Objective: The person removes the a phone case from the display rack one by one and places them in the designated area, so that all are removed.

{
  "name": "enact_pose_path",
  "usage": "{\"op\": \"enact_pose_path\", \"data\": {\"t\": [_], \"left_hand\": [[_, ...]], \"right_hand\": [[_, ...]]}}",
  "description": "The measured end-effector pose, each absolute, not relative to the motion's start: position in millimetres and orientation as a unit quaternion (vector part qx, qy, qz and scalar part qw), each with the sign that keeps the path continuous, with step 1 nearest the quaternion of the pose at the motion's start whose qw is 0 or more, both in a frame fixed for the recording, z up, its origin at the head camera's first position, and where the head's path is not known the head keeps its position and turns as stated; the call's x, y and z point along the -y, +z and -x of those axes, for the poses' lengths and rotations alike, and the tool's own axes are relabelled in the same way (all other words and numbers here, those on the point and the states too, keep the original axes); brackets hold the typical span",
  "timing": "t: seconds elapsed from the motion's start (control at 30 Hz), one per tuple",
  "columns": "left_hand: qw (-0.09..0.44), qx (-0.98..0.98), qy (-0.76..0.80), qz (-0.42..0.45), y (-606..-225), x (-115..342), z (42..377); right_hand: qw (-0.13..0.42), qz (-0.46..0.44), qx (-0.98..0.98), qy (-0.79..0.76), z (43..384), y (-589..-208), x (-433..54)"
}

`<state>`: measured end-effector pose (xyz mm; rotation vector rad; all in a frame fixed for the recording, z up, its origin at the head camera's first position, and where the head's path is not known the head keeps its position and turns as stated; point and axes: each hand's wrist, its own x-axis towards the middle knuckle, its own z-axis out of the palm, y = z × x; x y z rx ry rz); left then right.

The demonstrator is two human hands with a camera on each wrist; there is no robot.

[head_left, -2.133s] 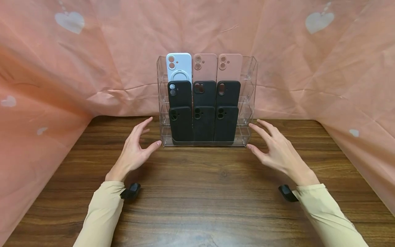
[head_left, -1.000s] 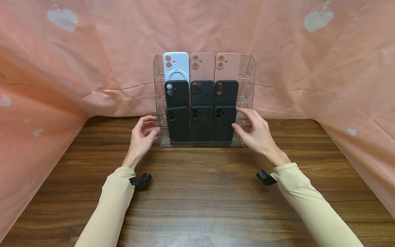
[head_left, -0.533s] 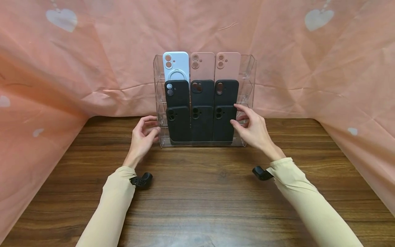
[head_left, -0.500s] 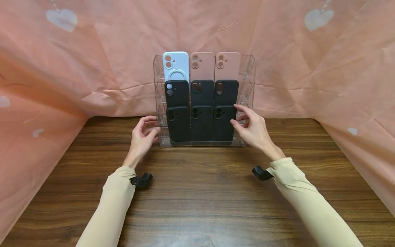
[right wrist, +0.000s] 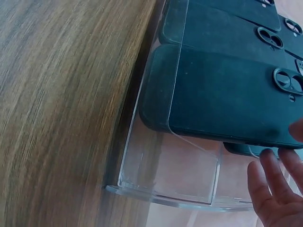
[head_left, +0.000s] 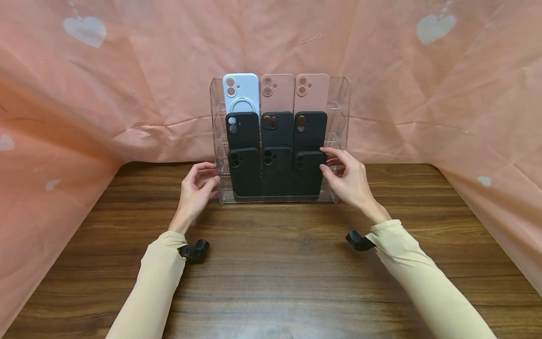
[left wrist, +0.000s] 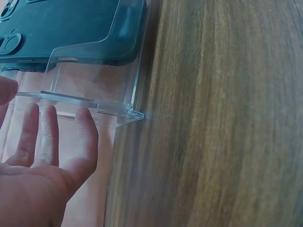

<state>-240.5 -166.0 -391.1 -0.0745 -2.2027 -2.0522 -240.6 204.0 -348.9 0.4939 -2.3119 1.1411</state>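
Note:
A clear acrylic display stand [head_left: 279, 199] holds phone cases in tiers. My left hand [head_left: 195, 190] grips the stand's left side, thumb at the front edge; in the left wrist view its fingertips [left wrist: 85, 118] meet the clear side wall. My right hand [head_left: 349, 181] pinches the right edge of the front-right black phone case [head_left: 308, 176], thumb in front and fingers behind. That case leans forward, its top lower than the neighbouring front black cases [head_left: 277, 174], while its lower end sits behind the clear front lip in the right wrist view.
Behind stand more black cases [head_left: 243, 134], then a white case with a ring [head_left: 247, 89] and two pink cases [head_left: 312, 89]. Pink cloth [head_left: 169, 70] with white hearts surrounds the wooden table [head_left: 271, 273] at the back and sides.
Both hands have moved inward, the left to the stand's side and the right to the front-right black phone case. In the last half second that case's top has tipped forward and down.

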Motion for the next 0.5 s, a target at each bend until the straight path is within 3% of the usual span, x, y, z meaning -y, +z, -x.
{"op": "enact_pose_path", "data": {"t": [0.5], "left_hand": [[0.062, 0.728, -0.682, 0.022, -391.8, 165.5, 239.9]], "right_hand": [[0.238, -0.166, 0.828, 0.480, 241.3, -346.4, -206.5]]}}
